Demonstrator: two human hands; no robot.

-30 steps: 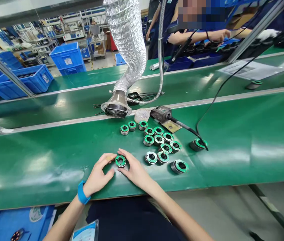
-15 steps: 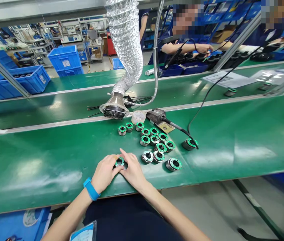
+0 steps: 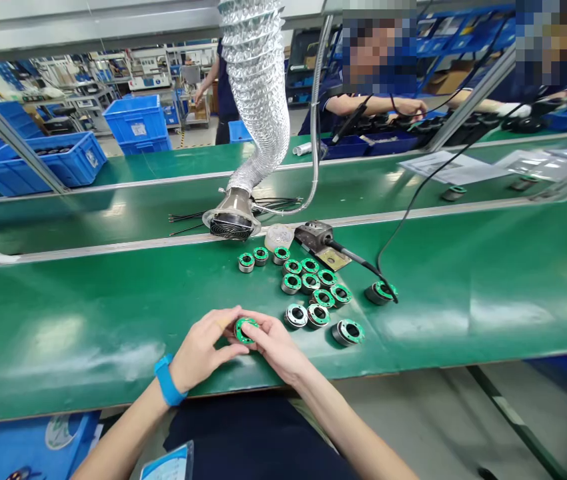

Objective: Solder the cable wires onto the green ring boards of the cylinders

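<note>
A ring-shaped metal part with a green circuit board on top [image 3: 244,330] is held above the green bench near its front edge. My right hand [image 3: 278,343] grips it, thumb on the board and fingers behind. My left hand [image 3: 206,347], with a blue band at the wrist, is curved around the part's left side, thumb and fingers apart; whether its fingertips touch the part is unclear. Several similar ring parts [image 3: 310,283] stand to the right and behind, green faces up. One more ring part [image 3: 347,332] sits at the right of my hands.
A soldering iron holder [image 3: 315,235] and a translucent round container [image 3: 279,237] stand at the back. A fume duct [image 3: 258,87] hangs over the bench. The iron's cable crosses to the right. People work at the far bench beside blue bins [image 3: 138,123].
The part is raised and tilted, and my right thumb now lies over its board. My left hand has opened and moved slightly left. A person in the background has shifted left.
</note>
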